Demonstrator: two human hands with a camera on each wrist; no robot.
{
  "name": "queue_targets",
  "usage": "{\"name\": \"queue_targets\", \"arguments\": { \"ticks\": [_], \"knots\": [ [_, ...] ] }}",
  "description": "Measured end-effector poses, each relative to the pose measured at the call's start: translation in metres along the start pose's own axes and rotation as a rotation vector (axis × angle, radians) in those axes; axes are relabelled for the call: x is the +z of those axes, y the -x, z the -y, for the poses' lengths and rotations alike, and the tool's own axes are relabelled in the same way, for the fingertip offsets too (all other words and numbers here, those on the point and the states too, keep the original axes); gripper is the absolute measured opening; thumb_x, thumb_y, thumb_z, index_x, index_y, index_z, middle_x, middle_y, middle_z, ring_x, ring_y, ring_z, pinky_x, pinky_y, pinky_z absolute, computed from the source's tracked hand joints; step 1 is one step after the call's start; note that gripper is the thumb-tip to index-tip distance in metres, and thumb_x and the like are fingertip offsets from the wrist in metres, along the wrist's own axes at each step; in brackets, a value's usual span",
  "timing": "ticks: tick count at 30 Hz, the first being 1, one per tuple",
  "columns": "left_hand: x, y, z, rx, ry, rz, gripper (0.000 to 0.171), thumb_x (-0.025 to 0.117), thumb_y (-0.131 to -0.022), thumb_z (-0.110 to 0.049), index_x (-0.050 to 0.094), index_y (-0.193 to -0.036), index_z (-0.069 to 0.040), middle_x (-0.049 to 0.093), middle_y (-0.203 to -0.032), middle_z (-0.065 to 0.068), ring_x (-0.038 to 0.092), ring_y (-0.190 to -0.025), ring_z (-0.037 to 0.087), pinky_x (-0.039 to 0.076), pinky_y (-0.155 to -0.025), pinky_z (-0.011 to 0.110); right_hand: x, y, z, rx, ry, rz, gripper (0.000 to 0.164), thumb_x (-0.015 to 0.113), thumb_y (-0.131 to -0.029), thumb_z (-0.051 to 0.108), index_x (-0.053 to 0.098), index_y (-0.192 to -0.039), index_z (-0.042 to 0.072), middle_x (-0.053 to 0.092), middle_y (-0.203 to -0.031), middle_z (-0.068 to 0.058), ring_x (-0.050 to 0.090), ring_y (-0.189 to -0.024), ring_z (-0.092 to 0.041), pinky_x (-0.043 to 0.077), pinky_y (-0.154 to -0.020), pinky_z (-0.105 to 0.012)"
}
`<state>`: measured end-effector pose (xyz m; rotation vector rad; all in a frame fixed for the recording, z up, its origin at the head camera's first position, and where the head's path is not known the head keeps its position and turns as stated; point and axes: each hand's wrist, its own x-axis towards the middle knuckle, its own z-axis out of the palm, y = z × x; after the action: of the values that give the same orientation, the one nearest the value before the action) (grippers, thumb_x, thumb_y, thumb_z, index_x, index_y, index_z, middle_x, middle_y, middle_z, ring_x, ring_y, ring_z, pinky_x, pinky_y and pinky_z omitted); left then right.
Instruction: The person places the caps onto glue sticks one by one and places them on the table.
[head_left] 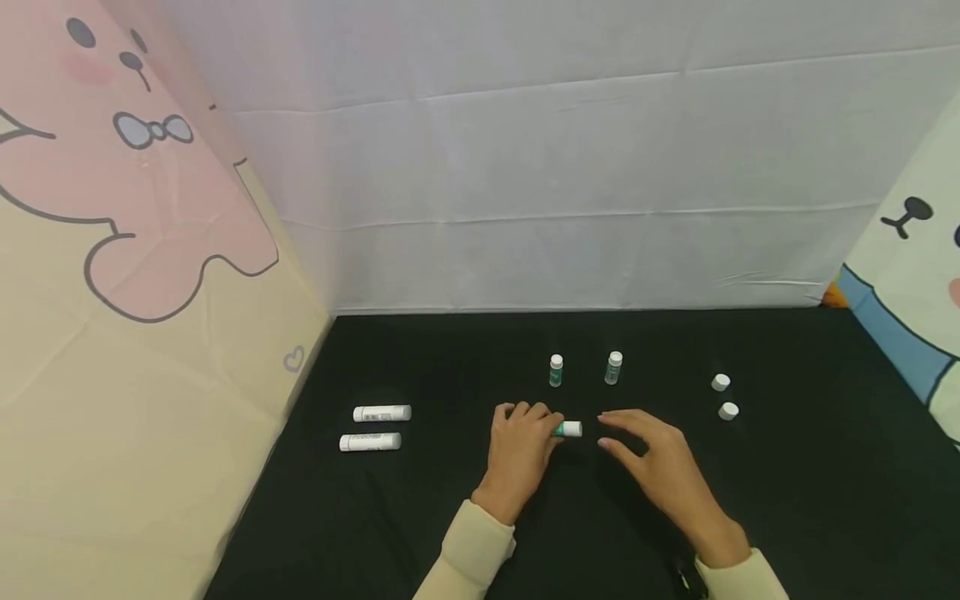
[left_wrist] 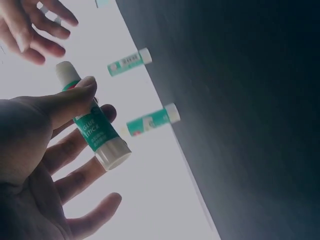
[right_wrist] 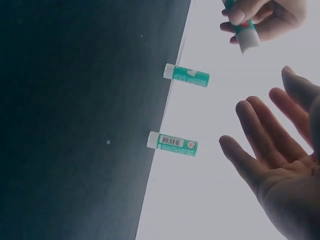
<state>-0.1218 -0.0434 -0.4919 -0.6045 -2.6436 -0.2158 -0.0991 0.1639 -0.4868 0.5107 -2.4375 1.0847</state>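
Note:
My left hand [head_left: 519,450] pinches a green glue stick [left_wrist: 95,125] between thumb and fingers, held sideways above the black table. Both of its ends are white, and one points toward my right hand [head_left: 663,462]. That hand is just to the right, thumb and fingers spread apart with nothing between them and not touching the stick. Farther back, two more green glue sticks stand upright: one at left [head_left: 556,371] and one at right [head_left: 613,367], each with a white top.
Two white tubes, a rear one [head_left: 382,413] and a front one [head_left: 370,442], lie on their sides at the left of the black table [head_left: 450,358]. Two small white caps [head_left: 721,382] sit at the right. Cloth walls enclose the back and sides.

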Motion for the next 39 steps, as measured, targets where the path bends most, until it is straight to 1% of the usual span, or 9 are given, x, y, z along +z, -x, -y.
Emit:
{"name": "queue_targets", "arguments": {
  "ticks": [3, 7, 13, 25, 27, 30, 33, 36, 39],
  "knots": [
    [0.0, 0.002, 0.007, -0.035, 0.018, 0.014, 0.027, 0.091, -0.082, -0.032, 0.084, -0.107, -0.024, 0.077, -0.1, -0.01, 0.07, -0.09, 0.012, 0.054, -0.094, 0.042, -0.001, 0.002, -0.003, -0.01, -0.001, -0.006, 0.039, 0.092, -0.074, -0.004, 0.081, -0.11, 0.007, 0.079, -0.112, -0.003, 0.076, -0.101, -0.029, 0.039, -0.097, -0.001],
    [-0.002, 0.003, 0.014, -0.069, 0.027, 0.032, 0.027, 0.09, -0.083, -0.03, 0.084, -0.108, -0.023, 0.077, -0.102, -0.009, 0.069, -0.092, 0.013, 0.053, -0.094, 0.042, -0.002, 0.003, -0.006, -0.017, 0.011, -0.017, 0.038, 0.092, -0.074, -0.004, 0.081, -0.109, 0.006, 0.079, -0.111, -0.003, 0.076, -0.101, -0.029, 0.04, -0.097, -0.002],
    [-0.003, 0.004, 0.021, -0.094, 0.029, 0.06, 0.026, 0.089, -0.084, -0.029, 0.084, -0.109, -0.023, 0.077, -0.102, -0.008, 0.069, -0.092, 0.013, 0.053, -0.095, 0.043, -0.005, 0.005, -0.01, 0.008, 0.041, -0.017, 0.037, 0.092, -0.076, -0.001, 0.081, -0.11, 0.008, 0.079, -0.112, -0.003, 0.076, -0.102, -0.029, 0.04, -0.096, -0.003],
    [0.0, 0.01, 0.041, -0.141, 0.046, 0.044, 0.025, 0.091, -0.083, -0.026, 0.084, -0.107, -0.021, 0.077, -0.099, -0.007, 0.069, -0.089, 0.015, 0.053, -0.095, 0.047, -0.016, 0.006, -0.022, 0.032, 0.079, -0.043, 0.036, 0.091, -0.075, -0.004, 0.081, -0.108, 0.006, 0.079, -0.111, -0.007, 0.075, -0.102, -0.033, 0.035, -0.098, 0.0],
    [0.001, 0.011, 0.045, -0.149, 0.04, 0.044, 0.026, 0.091, -0.082, -0.025, 0.084, -0.106, -0.021, 0.077, -0.099, -0.006, 0.069, -0.089, 0.015, 0.053, -0.095, 0.048, -0.018, 0.006, -0.025, 0.035, 0.092, -0.041, 0.036, 0.091, -0.075, -0.004, 0.08, -0.108, 0.005, 0.079, -0.111, -0.008, 0.075, -0.103, -0.033, 0.042, -0.097, -0.007],
    [0.002, 0.012, 0.051, -0.156, 0.034, 0.04, 0.025, 0.091, -0.082, -0.024, 0.084, -0.106, -0.02, 0.077, -0.099, -0.005, 0.069, -0.089, 0.017, 0.053, -0.094, 0.049, -0.022, 0.007, -0.03, 0.048, 0.112, -0.038, 0.036, 0.09, -0.076, -0.005, 0.08, -0.109, 0.004, 0.078, -0.111, -0.01, 0.074, -0.104, -0.035, 0.052, -0.094, -0.027],
    [0.002, 0.014, 0.056, -0.165, 0.027, 0.038, 0.025, 0.091, -0.082, -0.024, 0.084, -0.106, -0.019, 0.077, -0.098, -0.004, 0.069, -0.089, 0.018, 0.053, -0.094, 0.049, -0.025, 0.008, -0.033, 0.06, 0.125, -0.038, 0.036, 0.09, -0.077, -0.005, 0.079, -0.11, 0.003, 0.078, -0.112, -0.012, 0.074, -0.104, -0.037, 0.051, -0.09, -0.046],
    [0.002, 0.016, 0.061, -0.174, 0.025, 0.038, 0.025, 0.091, -0.082, -0.023, 0.084, -0.106, -0.018, 0.076, -0.098, -0.003, 0.069, -0.089, 0.019, 0.053, -0.095, 0.05, -0.029, 0.009, -0.037, 0.069, 0.134, -0.046, 0.036, 0.089, -0.077, -0.004, 0.079, -0.111, 0.003, 0.078, -0.112, -0.013, 0.073, -0.105, -0.038, 0.051, -0.089, -0.048],
    [0.002, 0.018, 0.066, -0.186, 0.028, 0.042, 0.026, 0.091, -0.082, -0.022, 0.084, -0.106, -0.017, 0.077, -0.098, -0.002, 0.069, -0.09, 0.02, 0.053, -0.095, 0.05, -0.032, 0.01, -0.041, 0.07, 0.145, -0.058, 0.036, 0.09, -0.077, -0.005, 0.079, -0.111, 0.003, 0.078, -0.112, -0.013, 0.073, -0.105, -0.037, 0.05, -0.089, -0.047]
  ]
}}
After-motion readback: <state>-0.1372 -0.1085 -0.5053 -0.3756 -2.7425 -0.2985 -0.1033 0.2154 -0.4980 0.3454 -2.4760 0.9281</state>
